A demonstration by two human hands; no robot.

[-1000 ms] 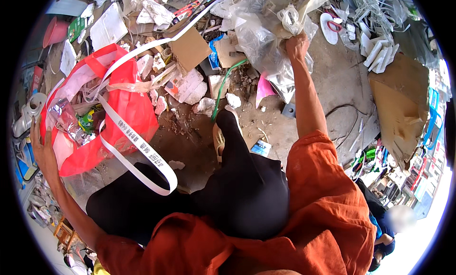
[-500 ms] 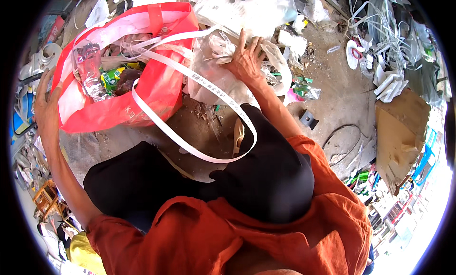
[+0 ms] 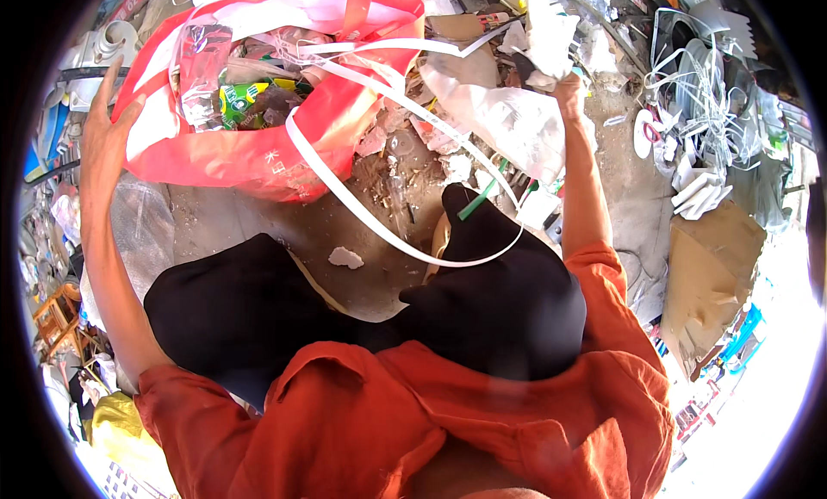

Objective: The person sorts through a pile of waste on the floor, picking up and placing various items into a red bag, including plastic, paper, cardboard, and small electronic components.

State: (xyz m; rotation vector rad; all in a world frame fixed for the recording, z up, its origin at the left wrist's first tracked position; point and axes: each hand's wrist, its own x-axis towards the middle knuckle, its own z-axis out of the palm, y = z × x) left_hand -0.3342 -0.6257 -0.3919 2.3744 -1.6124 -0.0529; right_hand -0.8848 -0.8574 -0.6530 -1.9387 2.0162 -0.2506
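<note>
A large red bag (image 3: 233, 159) with a pale pink lining stands with its mouth spread wide at the far left. Crumpled film, a green-and-yellow wrapper (image 3: 241, 103) and other scraps lie inside. At its left rim rests my left hand (image 3: 105, 124), fingers apart and touching the edge. My right hand (image 3: 569, 94) is closed round a bunched part of a translucent white plastic bag (image 3: 512, 124), raised at the right; its fingers are partly hidden. A long white strap (image 3: 345, 213) loops from the red bag across to my right knee.
Mixed scraps (image 3: 392, 167) litter the ground between the bag and my knees. Tangled white strapping (image 3: 693, 90) lies at the far right, above a brown cardboard piece (image 3: 711, 271). A white plastic container (image 3: 112, 43) stands beyond my left hand.
My right hand has closed on the plastic bag and pulled it up to the right, baring scraps beneath. The red bag sits farther up and right in view. My left hand stays at its rim.
</note>
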